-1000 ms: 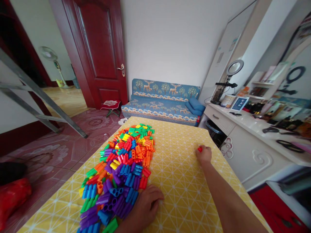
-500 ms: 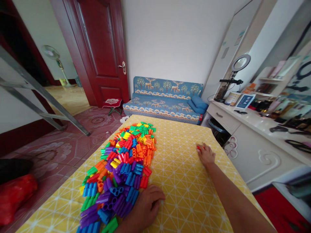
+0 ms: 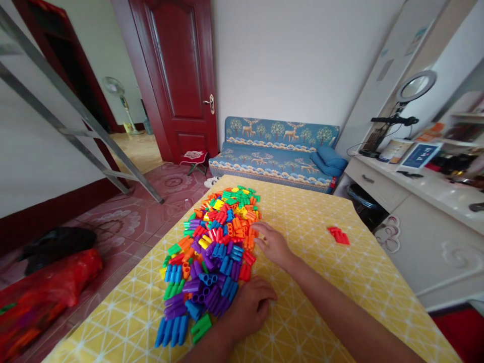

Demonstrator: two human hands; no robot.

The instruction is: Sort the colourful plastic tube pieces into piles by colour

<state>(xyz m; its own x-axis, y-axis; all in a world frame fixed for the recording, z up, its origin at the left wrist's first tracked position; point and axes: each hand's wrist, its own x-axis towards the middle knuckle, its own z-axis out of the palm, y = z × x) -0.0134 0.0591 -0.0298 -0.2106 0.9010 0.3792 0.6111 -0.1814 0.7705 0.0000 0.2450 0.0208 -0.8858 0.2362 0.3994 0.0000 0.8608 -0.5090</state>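
Note:
A long pile of coloured plastic building pieces [image 3: 212,252], shaped like joined tubes, lies along the left half of the yellow tablecloth [image 3: 302,212]. My right hand [image 3: 275,246] is at the pile's right edge with thumb and fingers apart, its fingertips by the orange pieces [image 3: 248,237]. I cannot make out whether they touch. Loosely curved, my left hand [image 3: 251,305] rests on the cloth beside the blue and purple pieces, thumb apart from the fingers and nothing visible between them. A few red pieces [image 3: 339,235] lie together on the right side of the table.
Beyond the table stands a blue patterned sofa [image 3: 264,156]. A white dresser [image 3: 416,212] with a ring light [image 3: 416,86] is at the right. Plastic bags [image 3: 71,277] lie on the floor at left, near a metal ladder [image 3: 94,133]. A small stool [image 3: 194,157] stands by the door.
My right hand has moved left from the right side of the table to the pile, leaving red pieces behind on the cloth. My left hand stays beside the pile. The view has turned left.

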